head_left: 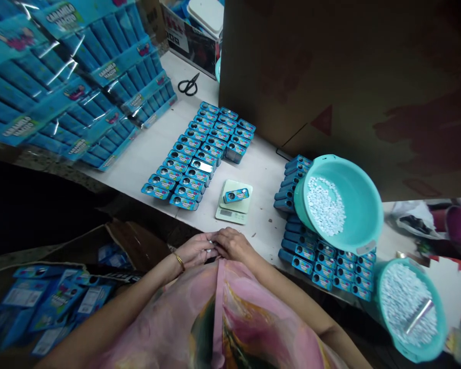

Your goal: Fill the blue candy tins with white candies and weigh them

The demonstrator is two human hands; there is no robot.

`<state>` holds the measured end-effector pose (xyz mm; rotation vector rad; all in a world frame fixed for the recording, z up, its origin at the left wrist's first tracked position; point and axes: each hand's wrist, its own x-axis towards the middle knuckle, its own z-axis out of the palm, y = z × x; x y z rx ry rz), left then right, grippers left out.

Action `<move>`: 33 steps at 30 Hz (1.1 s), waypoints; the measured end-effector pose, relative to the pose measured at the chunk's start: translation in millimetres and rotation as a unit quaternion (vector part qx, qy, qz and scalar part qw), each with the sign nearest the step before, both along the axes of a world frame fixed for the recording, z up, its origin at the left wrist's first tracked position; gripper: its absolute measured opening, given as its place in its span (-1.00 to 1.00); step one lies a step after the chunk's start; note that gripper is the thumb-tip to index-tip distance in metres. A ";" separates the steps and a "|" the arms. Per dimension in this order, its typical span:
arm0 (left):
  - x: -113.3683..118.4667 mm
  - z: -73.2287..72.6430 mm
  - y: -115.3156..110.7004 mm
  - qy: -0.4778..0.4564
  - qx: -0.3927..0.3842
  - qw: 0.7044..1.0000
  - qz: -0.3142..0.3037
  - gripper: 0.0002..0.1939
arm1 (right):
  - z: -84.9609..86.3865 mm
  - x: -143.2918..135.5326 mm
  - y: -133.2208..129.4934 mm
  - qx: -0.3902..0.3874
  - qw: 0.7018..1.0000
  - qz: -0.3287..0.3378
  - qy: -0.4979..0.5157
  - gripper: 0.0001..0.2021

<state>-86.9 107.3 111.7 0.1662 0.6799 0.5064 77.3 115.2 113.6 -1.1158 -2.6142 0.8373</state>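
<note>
My left hand [196,250] and my right hand [234,245] meet at the table's front edge, close to my body. Their fingers are pressed together at the tips. A small white spot shows by the left fingers; whether it is a ring or a held piece I cannot make out. Just beyond them is a pale kitchen scale [236,206], its display too small to read. One small blue box [236,195] with a round hole in its top lies across the scale. Left of it, similar blue boxes [186,148] stand in slanting rows.
A turquoise basin [363,200] of white pellets rests over more blue boxes [301,251] on the right. Another pellet basin [440,328] holds a metal tube [418,315]. A large cardboard box [292,66] blocks the back. Scissors [188,86] lie near wrapped display packs [72,77]; a carton of boxes [57,302] sits lower left.
</note>
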 end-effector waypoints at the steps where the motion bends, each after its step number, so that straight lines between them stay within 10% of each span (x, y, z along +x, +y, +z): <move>1: -0.4 -0.3 0.1 0.001 -0.001 1.000 0.001 -0.63 | -1.6 -0.6 -0.3 0.004 1.000 -0.002 -0.005 -0.81; 9: -0.9 -3.5 1.8 -0.002 -0.017 1.000 0.010 -0.66 | 11.8 8.0 1.3 0.001 0.999 -0.036 0.036 -0.78; 16: -12.6 -9.4 5.0 0.025 -0.054 0.998 0.037 -0.60 | 6.8 56.6 67.1 0.083 0.956 -0.279 0.033 -0.72; 33: -20.9 -12.0 18.2 0.044 -0.067 0.995 0.062 -0.59 | -11.0 57.1 103.4 0.057 0.985 -0.162 0.006 -0.54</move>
